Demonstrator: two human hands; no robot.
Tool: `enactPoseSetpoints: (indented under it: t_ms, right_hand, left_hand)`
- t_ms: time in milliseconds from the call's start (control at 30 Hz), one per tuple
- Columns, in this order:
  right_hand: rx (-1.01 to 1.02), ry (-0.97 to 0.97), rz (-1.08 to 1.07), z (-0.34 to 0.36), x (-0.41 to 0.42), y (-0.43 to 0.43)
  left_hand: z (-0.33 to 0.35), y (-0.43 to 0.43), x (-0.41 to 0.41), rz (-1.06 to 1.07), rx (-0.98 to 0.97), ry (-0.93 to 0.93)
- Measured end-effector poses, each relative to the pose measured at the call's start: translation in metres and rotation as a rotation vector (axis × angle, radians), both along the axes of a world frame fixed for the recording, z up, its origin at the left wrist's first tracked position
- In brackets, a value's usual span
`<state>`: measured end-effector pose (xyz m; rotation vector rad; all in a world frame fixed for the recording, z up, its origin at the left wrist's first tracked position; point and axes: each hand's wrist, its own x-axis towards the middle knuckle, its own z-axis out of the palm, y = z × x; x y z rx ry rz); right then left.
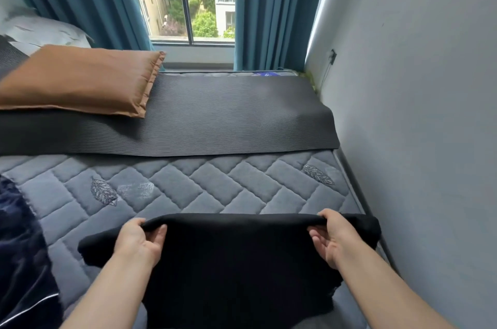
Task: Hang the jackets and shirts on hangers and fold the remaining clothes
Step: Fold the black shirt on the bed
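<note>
A black garment point(236, 261) lies spread over the near part of the quilted grey mattress point(188, 183). My left hand point(139, 241) grips its far edge on the left, thumb on top and fingers curled under the fabric. My right hand point(332, 237) grips the same far edge on the right. Between the two hands the edge is lifted slightly off the mattress. A part of the garment sticks out to the left of my left wrist, and its right end bunches past my right hand.
A dark ribbed mat point(215, 119) crosses the bed further back, with an orange pillow point(80, 81) on its left. Dark blue shiny fabric point(21, 261) lies at the left edge. A grey wall point(416, 113) runs close along the right. Teal curtains point(274, 11) frame the window.
</note>
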<state>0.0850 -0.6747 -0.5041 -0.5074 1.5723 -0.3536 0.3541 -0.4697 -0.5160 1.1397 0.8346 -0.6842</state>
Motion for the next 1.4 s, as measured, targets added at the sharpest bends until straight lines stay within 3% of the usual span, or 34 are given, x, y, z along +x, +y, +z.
enactPoseSetpoints:
  t_ms: [133, 267, 367, 500, 567, 633, 900, 933, 1000, 1067, 1100, 1167, 1233, 1333, 1400]
  right_hand:
    - [-0.014, -0.049, 0.002, -0.079, 0.049, -0.057]
    - [-0.162, -0.177, 0.099, -0.146, 0.098, -0.105]
    - [-0.465, -0.034, 0.474, -0.203, 0.108, -0.105]
    - [-0.995, 0.524, 1.304, -0.272, 0.078, -0.063]
    - [-1.112, 0.728, 1.529, -0.293, 0.064, -0.049]
    - [-1.163, 0.818, 1.593, -0.308, 0.056, -0.045]
    - [-1.260, 0.740, 1.520, -0.330, 0.056, -0.050]
    - [-1.258, 0.713, 1.444, -0.327, 0.051, -0.050]
    - [-1.236, 0.773, 1.074, -0.318, 0.034, -0.054]
    - [-0.940, 0.865, 0.682, -0.305, 0.014, -0.062]
    - [-0.728, 0.853, 0.594, -0.298, 0.004, -0.069]
    - [-0.439, 0.738, 0.529, -0.289, -0.011, -0.082]
    - [-0.366, 0.538, 0.528, -0.283, -0.019, -0.091]
    - [-0.388, 0.393, 0.527, -0.278, -0.027, -0.094]
    - [-0.324, 0.100, 0.398, -0.265, -0.026, -0.091]
  left_hand:
    - [-0.076, -0.054, 0.044, 0.020, 0.016, -0.020]
    - [-0.142, -0.109, 0.083, -0.064, 0.007, -0.219]
    - [-0.194, -0.127, 0.067, -0.467, 0.276, -0.601]
    - [-0.258, -0.107, -0.008, -1.273, 0.646, -1.351]
    - [-0.279, -0.101, -0.032, -1.562, 0.910, -1.497]
    - [-0.295, -0.096, -0.041, -1.683, 1.085, -1.496]
    - [-0.322, -0.101, -0.039, -1.704, 1.129, -1.545]
    - [-0.322, -0.099, -0.040, -1.710, 1.140, -1.546]
    - [-0.317, -0.098, -0.041, -1.708, 1.145, -1.538]
    - [-0.309, -0.100, -0.043, -1.706, 1.140, -1.500]
    - [-0.305, -0.101, -0.046, -1.689, 1.129, -1.491]
    - [-0.294, -0.102, -0.058, -1.677, 1.024, -1.519]
    - [-0.288, -0.103, -0.074, -1.613, 0.795, -1.604]
    - [-0.286, -0.105, -0.087, -1.589, 0.533, -1.430]
    - [-0.290, -0.104, -0.086, -1.593, 0.485, -1.306]
